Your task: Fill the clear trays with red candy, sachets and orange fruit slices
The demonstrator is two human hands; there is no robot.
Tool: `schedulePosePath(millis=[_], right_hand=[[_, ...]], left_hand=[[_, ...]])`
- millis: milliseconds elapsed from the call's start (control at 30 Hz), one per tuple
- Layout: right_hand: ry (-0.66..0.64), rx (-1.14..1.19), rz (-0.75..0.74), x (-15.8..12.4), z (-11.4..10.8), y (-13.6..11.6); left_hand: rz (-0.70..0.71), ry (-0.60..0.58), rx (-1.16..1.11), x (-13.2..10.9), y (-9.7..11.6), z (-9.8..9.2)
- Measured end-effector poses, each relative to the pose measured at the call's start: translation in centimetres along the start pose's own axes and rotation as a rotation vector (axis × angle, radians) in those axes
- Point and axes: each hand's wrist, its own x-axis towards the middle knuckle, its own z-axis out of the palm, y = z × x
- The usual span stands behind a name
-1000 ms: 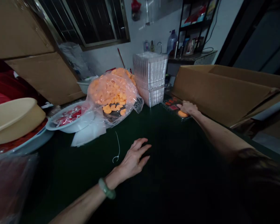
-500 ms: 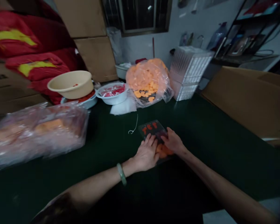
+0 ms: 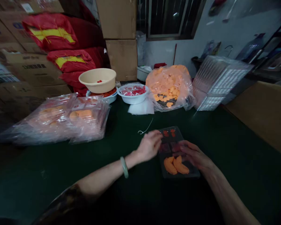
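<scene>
Fingers [image 3: 187, 150] half-spread on right hand [image 3: 199, 158], curled on left hand [image 3: 149, 145], grips unclear; knocking compartmented tray [image 3: 194, 173] could dislodge orange crescents [image 3: 181, 166].

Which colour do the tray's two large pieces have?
The pieces are orange, clearest in the head view.

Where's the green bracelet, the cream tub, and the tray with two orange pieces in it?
Green bracelet [image 3: 124, 167]: head view, middle of its band.
Cream tub [image 3: 102, 88]: head view, its outer wall.
Tray [image 3: 193, 172]: head view, bare part near its lower right corner.
</scene>
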Motion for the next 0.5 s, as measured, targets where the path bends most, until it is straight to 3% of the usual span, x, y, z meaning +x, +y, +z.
schedulePosePath(millis=[100, 233, 367, 500], right_hand=[[0.056, 0.012, 0.003, 0.4, -0.8, -0.1], [0.039, 0.046, 0.016, 0.6, -0.5, -0.2], [0.045, 0.055, 0.036, 0.4, -0.1, -0.5], [0.045, 0.049, 0.056, 0.3, -0.1, -0.6]], left_hand=[[-0.198, 0.066, 0.113, 5.6, -5.5, 0.2], [-0.263, -0.029, 0.225, 11.0, -12.2, 1.7], [-0.193, -0.192, 0.241, 12.8, -15.5, 2.4], [-0.159, -0.298, 0.174, 14.4, -17.6, 1.2]])
